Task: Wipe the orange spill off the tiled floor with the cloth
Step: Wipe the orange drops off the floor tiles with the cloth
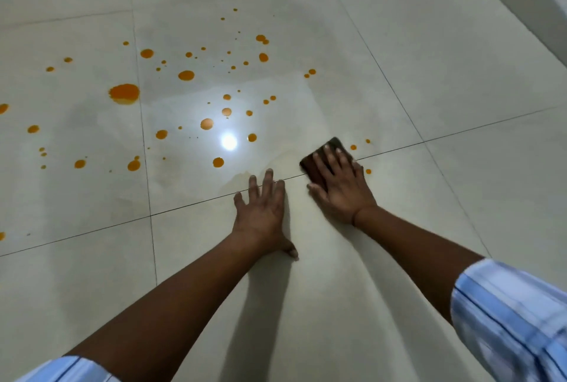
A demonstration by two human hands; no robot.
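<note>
Right grip [340,188] presses the cloth [334,142], fingers straight — left grip [260,212] flat on the floor [399,44]. The orange spill [124,93] lies mostly far-left.

The right sleeve [515,320] is pale blue and white striped fabric with thin dark blue lines, ending near the elbow. The left sleeve [70,371] matches it. The forearms, left hand [260,212] and right hand [340,191] are bare.
</note>
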